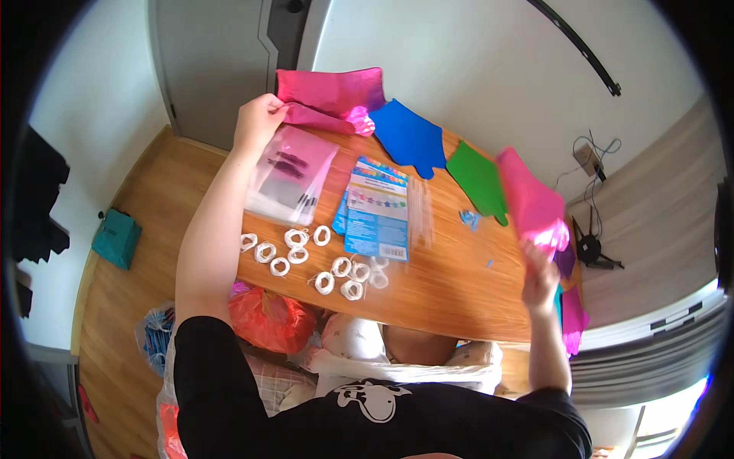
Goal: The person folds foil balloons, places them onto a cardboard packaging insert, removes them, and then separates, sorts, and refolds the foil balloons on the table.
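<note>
My left hand is raised over the far left of the table. Its fingers pinch the left edge of a curled pink foil sheet. On the right side, my right hand grips the lower end of a shiny pink foil piece, which is slightly smeared by motion. Between them lie a flat blue piece and a flat green piece, each with a small tab. Below the left hand, a stack of clear plastic bags rests on the table.
Blue printed cards lie mid-table, beside clear strips. Several white string coils are spread along the near edge. Small blue bits sit right of centre. A purple piece and magenta pieces are at the right edge. A red plastic bag is below the table edge.
</note>
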Available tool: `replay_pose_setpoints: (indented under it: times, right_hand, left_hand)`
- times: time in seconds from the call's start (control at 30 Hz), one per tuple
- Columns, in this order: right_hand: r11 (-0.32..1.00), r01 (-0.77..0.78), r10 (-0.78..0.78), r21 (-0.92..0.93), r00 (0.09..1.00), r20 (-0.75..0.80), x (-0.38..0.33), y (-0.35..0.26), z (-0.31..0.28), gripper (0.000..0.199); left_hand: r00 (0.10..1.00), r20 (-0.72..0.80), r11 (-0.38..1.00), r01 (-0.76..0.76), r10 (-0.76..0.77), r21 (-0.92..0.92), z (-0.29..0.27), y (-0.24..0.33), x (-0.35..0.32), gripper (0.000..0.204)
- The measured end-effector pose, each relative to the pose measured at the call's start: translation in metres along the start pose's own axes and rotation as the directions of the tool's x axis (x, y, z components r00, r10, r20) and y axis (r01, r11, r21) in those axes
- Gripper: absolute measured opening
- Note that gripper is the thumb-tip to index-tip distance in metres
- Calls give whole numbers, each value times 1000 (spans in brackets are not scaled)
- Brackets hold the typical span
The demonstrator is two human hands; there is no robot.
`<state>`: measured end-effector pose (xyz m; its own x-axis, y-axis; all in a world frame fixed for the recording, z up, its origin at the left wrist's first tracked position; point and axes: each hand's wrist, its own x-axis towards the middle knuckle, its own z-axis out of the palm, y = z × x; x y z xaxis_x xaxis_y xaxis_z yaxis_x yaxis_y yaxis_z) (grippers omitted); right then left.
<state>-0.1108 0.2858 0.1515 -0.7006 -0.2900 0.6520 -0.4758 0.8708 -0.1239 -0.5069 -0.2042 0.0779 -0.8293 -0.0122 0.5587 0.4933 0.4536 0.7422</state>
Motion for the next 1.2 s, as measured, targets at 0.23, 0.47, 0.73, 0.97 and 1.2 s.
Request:
replay_pose_setpoints:
  times: [0.23,0.47,0.73,0.97,1.2]
  right_hand:
    - [842,-517,438,156,823,362,-121,-61,4,32]
    - [933,-329,228,148,855,466,-64,-58,-10,33]
    - [966,-22,-48,259,964,261,136,-50,101,18]
    - [920,-279,133,275,882,453,288,-44,281,34]
    - [750,-210,-40,628,932,359,330,-52,312,52]
  left_hand:
    - [987,84,972,152,-139,-178,6,-10,-2,17]
    - [975,195,992,118,-108,-44,1,-31,9,23]
    - [988,146,999,43,-42,-8,8,3,-4,26]
    - [939,298,969,215,-171,-122,0,-14,-9,31]
    - [936,265,969,247,-232,-22,7,12,-9,31]
